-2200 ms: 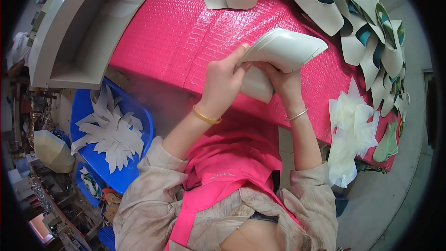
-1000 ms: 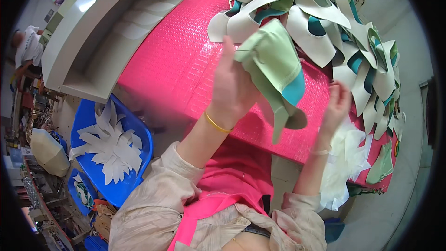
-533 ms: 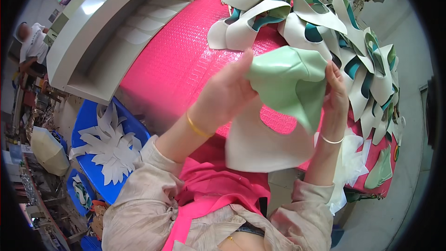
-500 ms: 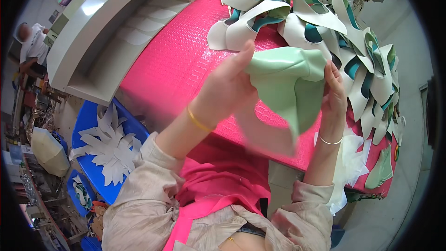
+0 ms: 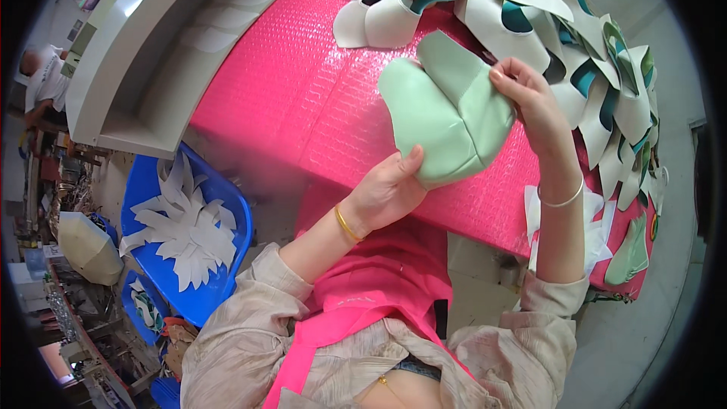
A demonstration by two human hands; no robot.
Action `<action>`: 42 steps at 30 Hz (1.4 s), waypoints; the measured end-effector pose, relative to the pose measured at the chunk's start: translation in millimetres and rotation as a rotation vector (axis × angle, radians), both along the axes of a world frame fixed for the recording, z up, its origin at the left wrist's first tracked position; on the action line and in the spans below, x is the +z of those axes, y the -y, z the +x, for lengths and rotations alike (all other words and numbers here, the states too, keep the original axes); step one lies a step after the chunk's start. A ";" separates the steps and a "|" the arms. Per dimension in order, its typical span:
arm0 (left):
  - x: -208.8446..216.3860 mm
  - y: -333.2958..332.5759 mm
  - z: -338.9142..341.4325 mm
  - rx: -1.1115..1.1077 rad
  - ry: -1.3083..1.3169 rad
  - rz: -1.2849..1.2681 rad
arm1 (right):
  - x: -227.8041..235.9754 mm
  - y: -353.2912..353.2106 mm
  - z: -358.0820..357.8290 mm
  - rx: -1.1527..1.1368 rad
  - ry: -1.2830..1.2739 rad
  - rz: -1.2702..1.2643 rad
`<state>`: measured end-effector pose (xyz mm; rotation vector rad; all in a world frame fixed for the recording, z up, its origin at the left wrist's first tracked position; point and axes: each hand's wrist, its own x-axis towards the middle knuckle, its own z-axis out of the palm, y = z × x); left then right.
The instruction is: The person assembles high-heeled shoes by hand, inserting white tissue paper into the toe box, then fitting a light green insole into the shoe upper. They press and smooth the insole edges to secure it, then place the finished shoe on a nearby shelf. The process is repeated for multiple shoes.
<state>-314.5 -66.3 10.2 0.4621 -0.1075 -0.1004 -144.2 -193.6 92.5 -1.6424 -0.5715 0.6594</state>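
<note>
A pale green shoe upper [image 5: 439, 132], smooth and folded along a seam, is held between my two hands above the pink table. My left hand [image 5: 392, 188] pinches its lower left edge, with the thumb on top and the fingers underneath. At its upper right edge, my right hand [image 5: 532, 102] grips the material between thumb and fingers. White shoe uppers with green and teal linings [image 5: 496, 26] lie heaped beyond my hands and down the right side.
The table [image 5: 280, 91] has a textured pink cover. To its left stands a curved grey machine housing [image 5: 144, 45] with flat pieces inside. A blue bin [image 5: 241, 238] holds white cut pieces [image 5: 198, 238]. Thin white sheets [image 5: 594, 238] and another green piece [image 5: 628, 257] lie at right. A person [image 5: 47, 83] is far left.
The green upper has been turned over, its smooth seamed side now facing up. My left hand moved down to its lower edge; my right hand is at its upper right.
</note>
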 end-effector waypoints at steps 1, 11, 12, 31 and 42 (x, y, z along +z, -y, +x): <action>0.4 2.4 -2.6 0.015 0.003 0.003 | 5.8 -5.2 -5.7 -0.017 0.030 -0.044; 10.6 11.3 -8.4 0.089 0.064 -0.075 | 15.2 -24.7 -9.3 -0.097 0.182 -0.047; 10.5 11.2 -8.5 0.088 0.072 -0.085 | 16.0 -26.3 -9.7 -0.091 0.187 -0.048; -56.6 -6.1 -23.5 0.380 -0.426 0.119 | 34.6 7.3 2.9 0.673 1.222 -0.563; -21.3 -22.9 5.3 0.414 0.289 1.668 | -13.9 -42.9 -33.2 0.395 0.023 -0.159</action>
